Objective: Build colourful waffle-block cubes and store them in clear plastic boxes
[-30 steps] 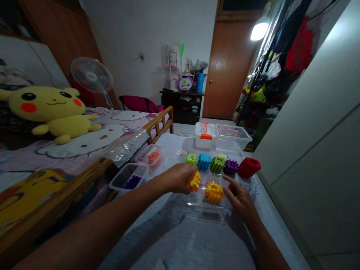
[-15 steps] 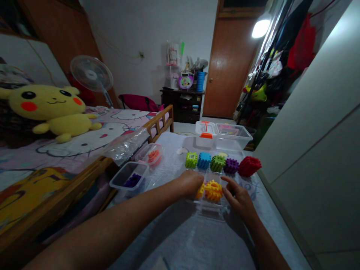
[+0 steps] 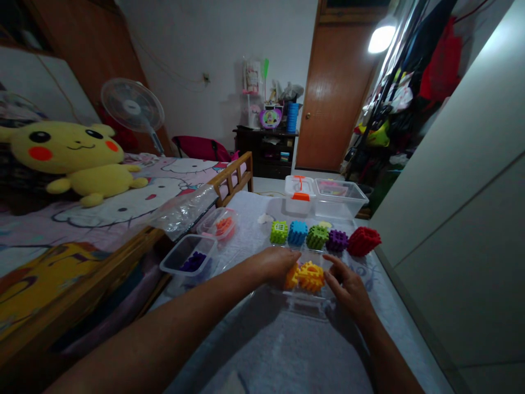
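Note:
My left hand (image 3: pixel 275 263) curls round an orange-yellow toothed block piece (image 3: pixel 291 277) and presses it against a yellow assembled block cube (image 3: pixel 311 276). My right hand (image 3: pixel 348 286) rests at the cube's right side, fingers bent and touching it. Both sit on a clear plastic tray or lid (image 3: pixel 308 300) on the grey cloth. Behind them stands a row of assembled cubes: light green (image 3: pixel 279 232), blue (image 3: pixel 297 233), dark green (image 3: pixel 317 237), purple (image 3: pixel 337 241) and red (image 3: pixel 363 241).
Two clear tubs, one with purple pieces (image 3: pixel 189 261) and one with orange pieces (image 3: pixel 220 224), stand at the left. A white box with an orange latch (image 3: pixel 299 195) and a clear bin (image 3: pixel 338 198) lie behind. A wooden bed frame (image 3: pixel 102 273) runs along the left, a wall (image 3: pixel 459 191) on the right.
My left hand has brought the orange-yellow piece down and rightwards until it meets the yellow cube. My right hand has closed in on the cube's right side.

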The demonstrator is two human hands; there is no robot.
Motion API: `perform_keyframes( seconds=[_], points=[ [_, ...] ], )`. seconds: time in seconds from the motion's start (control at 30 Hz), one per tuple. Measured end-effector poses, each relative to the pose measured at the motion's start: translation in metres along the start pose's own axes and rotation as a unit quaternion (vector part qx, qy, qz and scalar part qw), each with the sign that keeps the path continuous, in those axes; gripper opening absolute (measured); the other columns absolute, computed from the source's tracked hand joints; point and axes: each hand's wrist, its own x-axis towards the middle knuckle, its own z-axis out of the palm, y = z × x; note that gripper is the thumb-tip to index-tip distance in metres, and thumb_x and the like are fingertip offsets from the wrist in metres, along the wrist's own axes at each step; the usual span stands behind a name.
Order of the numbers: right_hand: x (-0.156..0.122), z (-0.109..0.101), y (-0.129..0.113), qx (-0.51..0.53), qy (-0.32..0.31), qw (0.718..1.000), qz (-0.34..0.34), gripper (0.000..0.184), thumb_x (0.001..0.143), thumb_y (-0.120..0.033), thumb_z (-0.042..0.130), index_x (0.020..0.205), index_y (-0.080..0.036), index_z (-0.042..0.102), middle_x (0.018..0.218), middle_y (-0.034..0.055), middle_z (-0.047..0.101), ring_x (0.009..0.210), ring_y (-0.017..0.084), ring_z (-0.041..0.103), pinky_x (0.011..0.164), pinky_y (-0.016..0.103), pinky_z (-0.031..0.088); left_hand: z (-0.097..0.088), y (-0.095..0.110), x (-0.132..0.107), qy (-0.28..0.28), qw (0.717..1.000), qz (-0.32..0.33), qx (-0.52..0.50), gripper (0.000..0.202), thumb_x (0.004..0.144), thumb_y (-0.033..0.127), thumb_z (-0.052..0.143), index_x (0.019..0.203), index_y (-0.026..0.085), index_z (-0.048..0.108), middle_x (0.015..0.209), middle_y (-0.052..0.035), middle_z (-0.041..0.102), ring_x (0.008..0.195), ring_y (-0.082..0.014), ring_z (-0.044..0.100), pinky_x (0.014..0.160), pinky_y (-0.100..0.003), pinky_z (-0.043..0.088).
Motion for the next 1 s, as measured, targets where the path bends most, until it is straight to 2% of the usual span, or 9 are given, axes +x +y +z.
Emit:
perform_keyframes(
  seconds=[0.07,0.13,0.23,0.33,0.4,0.5,0.6,0.8,1.0],
  points=[
    [0.000,0.000,0.001,0.013,0.005,1.000,0.008,0.042,0.087,-0.040,0.054,0.122,-0.017,0.058,0.065,-0.0035,0.051,0.057,0.014,0.049,0.056,0.028,0.038,-0.011,-0.002,-0.013,0.013,1.000,0.005,-0.007,0.074,0.066,0.021,0.077,0.133,0.017,0.046,0.134,-0.0167,0.058,0.123,-0.0317,0.055,0.100,-0.038,0.046],
    [0.000,0.000,0.002,0.030,0.011,0.999,0.017,0.044,0.088,-0.042,0.053,0.125,-0.018,0.055,0.065,-0.0039,0.049,0.057,0.014,0.049,0.056,0.028,0.038,-0.019,-0.006,-0.031,0.054,0.998,-0.002,-0.023,0.070,0.073,0.018,0.070,0.137,0.017,0.042,0.141,-0.0149,0.053,0.129,-0.0276,0.050,0.105,-0.036,0.043],
    [-0.001,0.000,0.003,0.043,0.020,0.998,0.032,0.048,0.090,-0.045,0.048,0.129,-0.017,0.051,0.067,-0.0039,0.048,0.058,0.015,0.048,0.056,0.028,0.039,-0.014,-0.013,-0.058,0.140,0.987,-0.049,-0.054,0.056,0.086,0.019,0.056,0.140,0.016,0.040,0.146,-0.0130,0.048,0.134,-0.0230,0.045,0.111,-0.036,0.037],
    [-0.001,0.001,0.004,0.037,0.033,0.997,0.053,0.048,0.092,-0.046,0.044,0.129,-0.016,0.050,0.066,-0.0038,0.047,0.059,0.015,0.047,0.057,0.028,0.038,0.017,-0.019,-0.075,0.183,0.975,-0.113,-0.063,0.047,0.089,0.013,0.044,0.135,0.015,0.048,0.142,-0.0134,0.052,0.132,-0.0230,0.047,0.113,-0.039,0.036],
    [-0.001,0.002,0.004,0.035,0.037,0.997,0.061,0.048,0.093,-0.045,0.043,0.129,-0.016,0.051,0.066,-0.0035,0.047,0.059,0.015,0.047,0.057,0.028,0.038,0.045,-0.021,-0.079,0.179,0.971,-0.153,-0.047,0.050,0.087,0.011,0.042,0.136,0.011,0.048,0.145,-0.0170,0.047,0.137,-0.0258,0.040,0.115,-0.042,0.031],
    [-0.002,0.002,0.005,0.031,0.036,0.997,0.061,0.049,0.092,-0.045,0.044,0.130,-0.015,0.051,0.067,-0.0032,0.048,0.060,0.015,0.047,0.058,0.028,0.039,0.081,-0.021,-0.078,0.146,0.967,-0.206,-0.040,0.063,0.085,0.026,0.054,0.143,0.007,0.040,0.152,-0.0220,0.034,0.144,-0.0334,0.027,0.117,-0.046,0.027],
    [-0.001,0.001,0.007,0.031,0.032,0.997,0.061,0.051,0.091,-0.046,0.045,0.130,-0.014,0.052,0.065,-0.0033,0.049,0.059,0.015,0.048,0.057,0.028,0.039,0.098,-0.021,-0.076,0.146,0.955,-0.258,-0.025,0.070,0.083,0.037,0.057,0.145,0.009,0.039,0.154,-0.0234,0.030,0.144,-0.0387,0.022,0.116,-0.051,0.023],
    [0.000,0.001,0.008,0.034,0.034,0.997,0.055,0.053,0.090,-0.046,0.047,0.129,-0.011,0.054,0.062,-0.0033,0.050,0.055,0.015,0.049,0.055,0.028,0.038,0.096,-0.024,-0.075,0.151,0.935,-0.322,0.000,0.067,0.083,0.043,0.057,0.143,0.016,0.045,0.153,-0.0212,0.034,0.140,-0.0441,0.027,0.110,-0.060,0.024],
    [0.001,0.001,0.008,0.021,0.039,0.998,0.045,0.053,0.089,-0.045,0.048,0.127,-0.010,0.055,0.059,-0.0035,0.051,0.053,0.014,0.049,0.055,0.028,0.039,0.092,-0.025,-0.077,0.167,0.933,-0.319,0.001,0.067,0.081,0.048,0.059,0.139,0.016,0.049,0.147,-0.0211,0.042,0.134,-0.0409,0.036,0.105,-0.054,0.033]
  ],
)
